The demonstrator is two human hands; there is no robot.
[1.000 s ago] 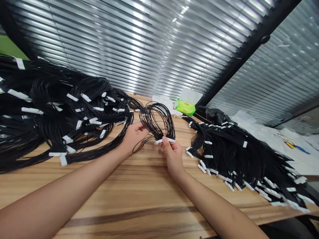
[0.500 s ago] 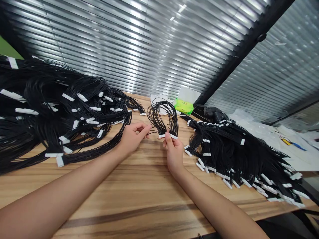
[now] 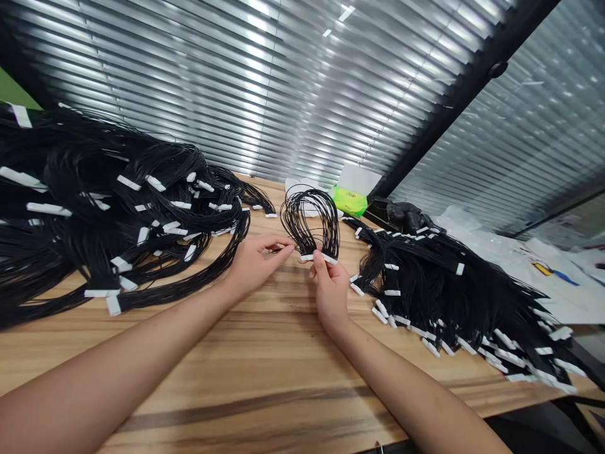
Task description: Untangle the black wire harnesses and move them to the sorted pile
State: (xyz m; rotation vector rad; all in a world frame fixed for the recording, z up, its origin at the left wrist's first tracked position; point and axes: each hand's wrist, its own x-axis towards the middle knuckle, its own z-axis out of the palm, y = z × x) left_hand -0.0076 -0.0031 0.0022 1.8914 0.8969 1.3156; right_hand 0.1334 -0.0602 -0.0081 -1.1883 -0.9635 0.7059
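My right hand (image 3: 329,287) pinches the two white connectors at the ends of a looped black wire harness (image 3: 312,217), which stands up in an arch above the wooden table (image 3: 265,353). My left hand (image 3: 255,261) reaches in from the left, its fingertips pinched on the wires near the left connector. A big heap of the same black harnesses (image 3: 104,214) lies to the left of my hands. A second, flatter pile of harnesses (image 3: 454,296) lies to the right.
A green packet (image 3: 350,202) and white paper sit at the back by the window blinds. A black glove-like object (image 3: 406,217) lies behind the right pile. White plastic sheeting covers the surface at the far right. The table's front edge runs at the lower right.
The harness loop has been lifted clear of the left heap and drawn toward the middle. My left hand's fingers have closed in on the wires by the connector.
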